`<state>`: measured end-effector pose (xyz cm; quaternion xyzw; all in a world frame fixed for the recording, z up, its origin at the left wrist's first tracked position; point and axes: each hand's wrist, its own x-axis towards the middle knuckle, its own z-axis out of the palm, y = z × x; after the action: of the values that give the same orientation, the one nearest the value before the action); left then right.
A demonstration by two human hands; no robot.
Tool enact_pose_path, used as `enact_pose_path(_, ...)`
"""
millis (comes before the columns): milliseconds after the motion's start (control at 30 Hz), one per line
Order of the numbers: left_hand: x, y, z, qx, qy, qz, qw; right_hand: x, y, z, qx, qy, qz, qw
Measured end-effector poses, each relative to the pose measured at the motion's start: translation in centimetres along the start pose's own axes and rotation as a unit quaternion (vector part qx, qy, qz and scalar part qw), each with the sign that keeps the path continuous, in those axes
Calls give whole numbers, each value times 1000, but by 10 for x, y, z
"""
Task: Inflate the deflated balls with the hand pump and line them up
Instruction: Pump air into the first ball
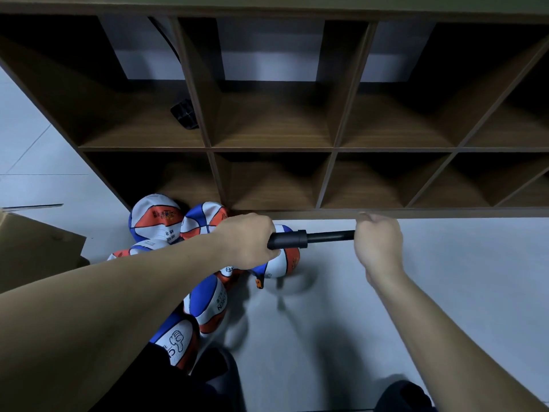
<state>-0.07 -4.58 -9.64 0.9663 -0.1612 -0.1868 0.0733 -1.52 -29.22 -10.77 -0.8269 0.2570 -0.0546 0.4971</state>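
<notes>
Left hand (248,240) wraps the pump (309,239) barrel, fingers curled round it. Right hand (377,242) fists the handle end, which is hidden in the grip; rod partly pulled out. Pump is matte black plastic, smooth cylinder, lying level above the floor (416,292).

Under the barrel sits one ball (280,264), white, blue and orange panels, partly covered by my left hand. An orange-black bit (259,283) hangs at its lower edge; can't tell what it is. More balls (154,218) of the same colours pile to the left and down toward my legs, several dented and wrinkled, touching each other.

Floor is smooth pale grey, open to the right of the pile. Shelf (273,150), dark wood-grain cubbies, front bottom edge just beyond my knuckles, so little room forward. Small black ribbed object (184,113) in an upper left cubby. Cardboard box (38,248) at far left, beside the pile, under my left forearm's line.
</notes>
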Motion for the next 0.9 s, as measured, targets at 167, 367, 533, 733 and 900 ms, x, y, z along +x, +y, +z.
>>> enact_pose_path(167,0,4,-4,45,32,-7,998,-25,4,32,-16,-22,-22,999)
enact_pose_path(367,-1,12,-1,54,44,8,998,-47,-7,48,-13,-63,-45,997)
enact_pose_path(533,-1,11,-8,44,40,29,998,-38,-11,42,-6,-103,-49,993)
enact_pose_path(733,1,-2,-10,35,17,9,999,4,4,13,-28,-139,-12,990)
enact_pose_path(900,3,-15,-14,19,8,-21,1000,20,5,-12,-10,-62,24,998)
